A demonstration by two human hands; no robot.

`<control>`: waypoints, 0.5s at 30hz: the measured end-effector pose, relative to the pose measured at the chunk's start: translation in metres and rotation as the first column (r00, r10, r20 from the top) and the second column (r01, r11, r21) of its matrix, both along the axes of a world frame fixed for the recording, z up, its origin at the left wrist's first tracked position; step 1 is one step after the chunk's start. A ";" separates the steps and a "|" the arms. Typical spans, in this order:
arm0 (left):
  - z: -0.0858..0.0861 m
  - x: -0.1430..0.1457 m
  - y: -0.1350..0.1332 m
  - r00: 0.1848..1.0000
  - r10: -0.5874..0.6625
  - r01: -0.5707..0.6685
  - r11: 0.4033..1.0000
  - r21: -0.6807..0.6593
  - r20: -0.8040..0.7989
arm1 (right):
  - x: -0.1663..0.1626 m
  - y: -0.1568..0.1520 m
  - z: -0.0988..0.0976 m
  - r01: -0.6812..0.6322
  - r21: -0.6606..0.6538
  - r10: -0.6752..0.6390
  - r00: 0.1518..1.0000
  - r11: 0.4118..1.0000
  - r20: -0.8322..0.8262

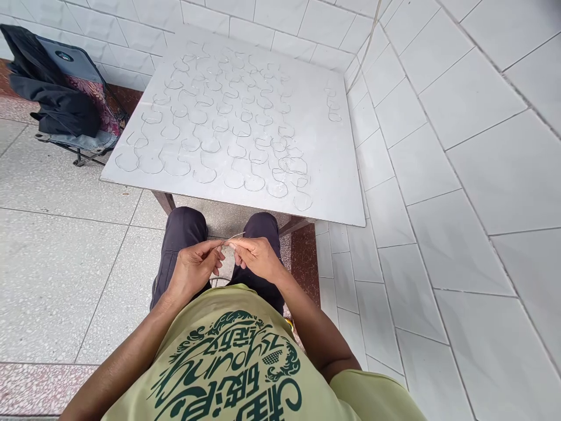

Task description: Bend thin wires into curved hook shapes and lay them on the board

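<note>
Above my lap, my left hand (199, 261) and my right hand (256, 256) meet with fingertips almost touching. Both pinch a thin wire (236, 235), whose free end sticks out up and to the right past my right fingertips. The rest of the wire is mostly hidden by my fingers. Beyond my knees stands a white table (333, 193). Many thin wire pieces bent into S-like curves lie over it in rough rows, among them a curved wire (205, 175) near the front edge. Some pieces overlap at the right of the rows.
A folding chair (81, 61) with dark clothing (65, 114) on it stands at the left. White tiled walls (421, 204) close in behind the table and along the right. A cable (370, 44) runs down the corner. My knees (186, 225) are close to the table's front edge.
</note>
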State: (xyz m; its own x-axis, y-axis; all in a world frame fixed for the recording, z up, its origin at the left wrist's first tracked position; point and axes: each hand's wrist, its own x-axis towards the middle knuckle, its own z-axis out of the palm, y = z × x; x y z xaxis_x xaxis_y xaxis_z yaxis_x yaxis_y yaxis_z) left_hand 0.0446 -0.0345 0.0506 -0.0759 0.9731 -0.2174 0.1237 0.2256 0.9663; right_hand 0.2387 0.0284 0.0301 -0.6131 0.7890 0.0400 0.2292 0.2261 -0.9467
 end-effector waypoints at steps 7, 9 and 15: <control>0.007 0.004 0.003 0.997 -0.041 0.044 0.998 -0.045 0.063 | 0.012 0.010 0.010 -0.106 -0.070 0.109 0.993 0.992 0.043; 0.007 0.006 0.005 0.997 -0.029 0.033 0.998 -0.057 0.077 | 0.014 0.012 0.012 -0.097 -0.066 0.101 0.993 0.993 0.055; 0.007 0.008 0.006 0.998 -0.021 0.024 0.998 -0.060 0.060 | 0.015 0.015 0.013 -0.075 -0.080 0.081 0.994 0.994 0.069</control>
